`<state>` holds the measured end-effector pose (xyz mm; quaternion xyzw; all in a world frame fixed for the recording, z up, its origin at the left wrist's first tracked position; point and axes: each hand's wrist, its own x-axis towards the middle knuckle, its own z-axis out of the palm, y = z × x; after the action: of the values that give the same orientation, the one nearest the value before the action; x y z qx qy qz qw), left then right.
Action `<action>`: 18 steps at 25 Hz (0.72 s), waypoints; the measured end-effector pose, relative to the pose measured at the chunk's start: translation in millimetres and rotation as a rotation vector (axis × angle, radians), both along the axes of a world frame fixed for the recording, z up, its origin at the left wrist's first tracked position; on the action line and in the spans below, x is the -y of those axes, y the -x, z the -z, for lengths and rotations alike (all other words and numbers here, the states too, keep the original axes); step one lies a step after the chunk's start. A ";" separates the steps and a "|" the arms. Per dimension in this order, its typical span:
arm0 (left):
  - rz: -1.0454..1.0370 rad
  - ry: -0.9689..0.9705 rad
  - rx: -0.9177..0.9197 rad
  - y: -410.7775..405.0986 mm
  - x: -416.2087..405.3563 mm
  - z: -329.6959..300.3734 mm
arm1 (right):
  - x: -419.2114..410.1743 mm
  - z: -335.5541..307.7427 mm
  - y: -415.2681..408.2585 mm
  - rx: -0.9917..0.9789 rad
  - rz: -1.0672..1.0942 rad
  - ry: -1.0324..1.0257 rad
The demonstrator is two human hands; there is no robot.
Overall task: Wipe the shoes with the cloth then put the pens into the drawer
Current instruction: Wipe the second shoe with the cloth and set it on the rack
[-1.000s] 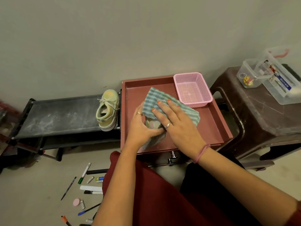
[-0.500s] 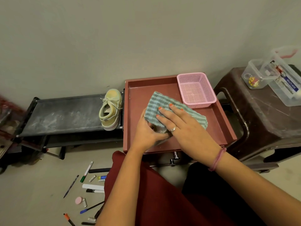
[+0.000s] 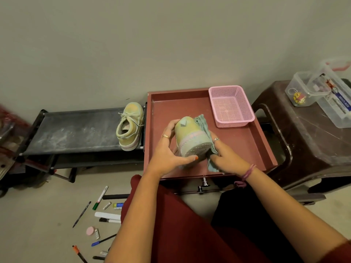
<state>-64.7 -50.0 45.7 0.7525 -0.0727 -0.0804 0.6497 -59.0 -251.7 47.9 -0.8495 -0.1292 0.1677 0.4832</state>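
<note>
Over the red tray (image 3: pixel 247 141), the left hand (image 3: pixel 167 154) grips 1 shoe (image 3: pixel 191 139) tipped sole-up; the right hand (image 3: pixel 226 158) clutches the cloth (image 3: pixel 204 124) against its side; pens (image 3: pixel 103 240) lie scattered on the floor (image 3: pixel 47 224).

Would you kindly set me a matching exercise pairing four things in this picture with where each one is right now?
Things:
1. cloth
2. second shoe
3. pink basket
4. pens

Places:
A. scattered on the floor
B. in the far right corner of the red tray
C. on the black rack, beside the tray
D. in the right hand, against the held shoe

Pairs: 1-D, 2-C, 3-B, 4-A. The left hand grips the held shoe above the tray.
</note>
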 end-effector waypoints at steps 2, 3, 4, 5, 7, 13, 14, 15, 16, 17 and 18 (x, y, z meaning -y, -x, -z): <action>0.040 -0.050 -0.007 -1.8 -7.6 -1.2 | -1.3 1.6 1.3 -0.052 -0.007 -0.017; 0.056 -0.071 -0.011 -4.1 -12.1 -2.1 | -4.5 -6.4 1.9 -0.067 -0.008 -0.049; 0.072 -0.079 -0.024 -6.5 -15.9 -4.4 | -8.5 -16.3 2.6 -0.051 -0.016 -0.075; 0.088 -0.092 -0.030 -9.1 -18.7 -6.1 | -13.5 -27.0 4.0 0.012 -0.047 -0.070; 0.093 -0.163 -0.008 -13.0 -21.1 -7.5 | -26.0 -43.2 5.7 0.250 -0.185 0.057; 0.044 -0.083 -0.024 -11.2 -30.2 -2.4 | -16.0 -23.7 -10.0 0.032 -0.156 -0.007; 0.041 -0.068 -0.025 -9.7 -31.7 -1.1 | -14.4 -13.7 -8.4 -0.068 -0.134 -0.009; 0.042 -0.062 -0.024 -7.4 -32.2 -0.9 | -13.7 -3.3 -6.5 -0.140 -0.113 -0.003; 0.045 -0.057 -0.023 -5.2 -32.1 -0.4 | -13.8 5.3 -6.2 -0.175 -0.116 -0.003; 0.038 -0.054 -0.019 -4.2 -31.7 2.0 | -13.4 9.5 -7.2 -0.183 -0.117 -0.009; 0.029 -0.035 -0.011 -2.9 -30.1 4.6 | -14.2 5.1 -7.8 -0.176 -0.105 -0.024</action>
<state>-61.8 -19.9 41.1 0.7622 -0.0786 -0.0952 0.6355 -51.2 -237.5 42.8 -0.8177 -0.1325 0.2654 0.4934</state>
